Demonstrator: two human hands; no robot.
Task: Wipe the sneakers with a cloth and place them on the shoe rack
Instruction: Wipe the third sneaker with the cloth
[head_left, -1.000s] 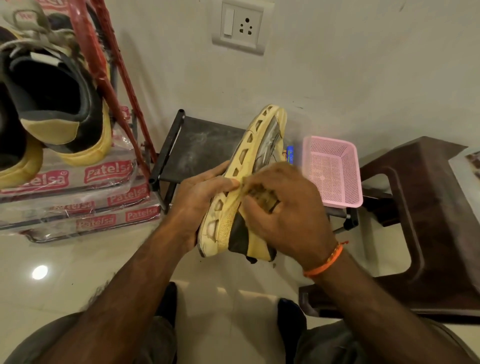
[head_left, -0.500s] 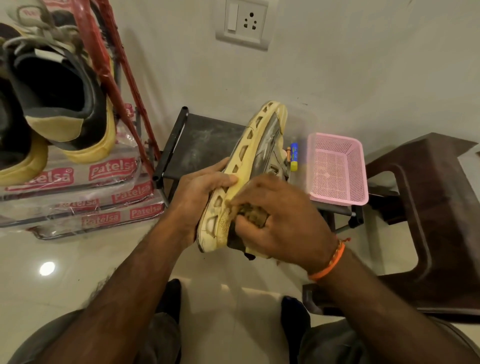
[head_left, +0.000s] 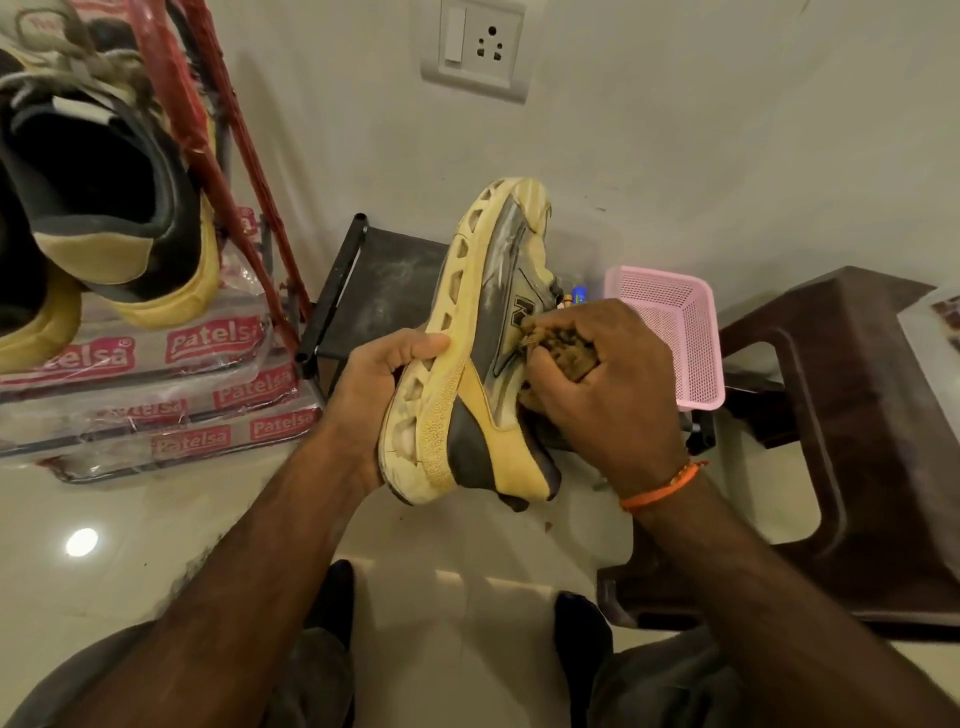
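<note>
Warm, dim indoor light — glare spot on the floor (head_left: 81, 542); edges bowed, perhaps slightly soft.

yellow and grey sneaker (head_left: 470, 364), held on its side, toe towards the wall, sole facing left. left hand (head_left: 382, 384) grips the sole near the heel. right hand (head_left: 597, 379) holds a bunched brown cloth (head_left: 556, 345) pressed to the shoe's side panel; orange wristband (head_left: 662, 486) on that wrist. second sneaker (head_left: 104, 208) on the red shoe rack (head_left: 208, 150), upper left. pink basket (head_left: 675, 332) on a low black stand (head_left: 379, 291) behind. brown plastic stool (head_left: 857, 441), right. wall socket (head_left: 478, 47) above.
</note>
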